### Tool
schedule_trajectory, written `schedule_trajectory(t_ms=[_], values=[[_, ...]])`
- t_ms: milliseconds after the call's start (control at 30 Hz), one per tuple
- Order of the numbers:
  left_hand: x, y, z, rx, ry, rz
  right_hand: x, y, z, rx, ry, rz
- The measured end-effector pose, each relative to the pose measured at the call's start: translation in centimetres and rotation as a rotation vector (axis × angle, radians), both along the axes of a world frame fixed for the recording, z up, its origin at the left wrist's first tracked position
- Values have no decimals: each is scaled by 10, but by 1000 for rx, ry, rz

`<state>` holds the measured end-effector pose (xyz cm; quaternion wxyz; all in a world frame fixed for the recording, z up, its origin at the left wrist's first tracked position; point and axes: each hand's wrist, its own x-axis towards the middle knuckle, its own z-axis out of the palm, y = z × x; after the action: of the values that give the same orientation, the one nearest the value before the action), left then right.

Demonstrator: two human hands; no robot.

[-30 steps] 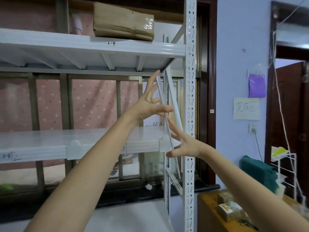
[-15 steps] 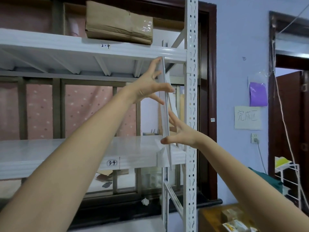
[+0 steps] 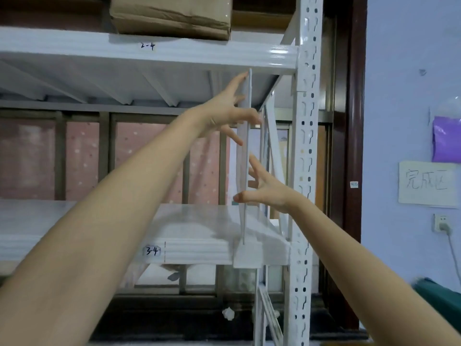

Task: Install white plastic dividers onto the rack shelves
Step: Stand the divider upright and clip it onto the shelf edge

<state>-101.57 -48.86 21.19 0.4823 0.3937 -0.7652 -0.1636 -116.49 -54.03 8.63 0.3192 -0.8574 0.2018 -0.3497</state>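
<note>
the divider (image 3: 245,156) stands upright and edge-on just right of centre, its top touching the underside of the upper shelf (image 3: 149,54) and its foot clipped over the front lip of the lower shelf (image 3: 194,248), near the post (image 3: 305,171) at 3 o'clock. the left hand (image 3: 228,109) is up at about 12 o'clock from the divider's middle, fingers spread and fairly straight, one fingertip lying against the divider's left face near the top, the thumb reaching across its front edge; it is not wrapped around the panel. the right hand (image 3: 265,192) sits lower, on the divider's right side, fingers also splayed and straight, thumb tip at the front edge; whether the fingers truly press the panel cannot be told. a cardboard box (image 3: 172,17) rests on the upper shelf at 11 o'clock. labels "2-4" (image 3: 147,45) and "3-4" (image 3: 151,251) mark the shelf fronts. on the wall at 3 o'clock hang a paper sign (image 3: 427,183) and a purple bag (image 3: 446,139).
</note>
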Motion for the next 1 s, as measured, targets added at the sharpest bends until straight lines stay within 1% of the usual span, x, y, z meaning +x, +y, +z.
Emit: schedule_trajectory(t_ms=[167, 433, 600, 733, 1000], values=[[5, -20, -1, 37, 0, 36, 9, -23, -3, 15, -15, 48], [11, -42, 0, 89, 40, 24, 18, -42, 2, 12, 19, 9], [16, -52, 5, 99, 59, 27, 21, -56, 10, 11, 25, 34], [15, -61, 9, 113, 36, 36, 19, -60, 13, 19, 18, 2], [14, -73, 10, 153, 35, -25, 20, -67, 13, 75, 17, -46]])
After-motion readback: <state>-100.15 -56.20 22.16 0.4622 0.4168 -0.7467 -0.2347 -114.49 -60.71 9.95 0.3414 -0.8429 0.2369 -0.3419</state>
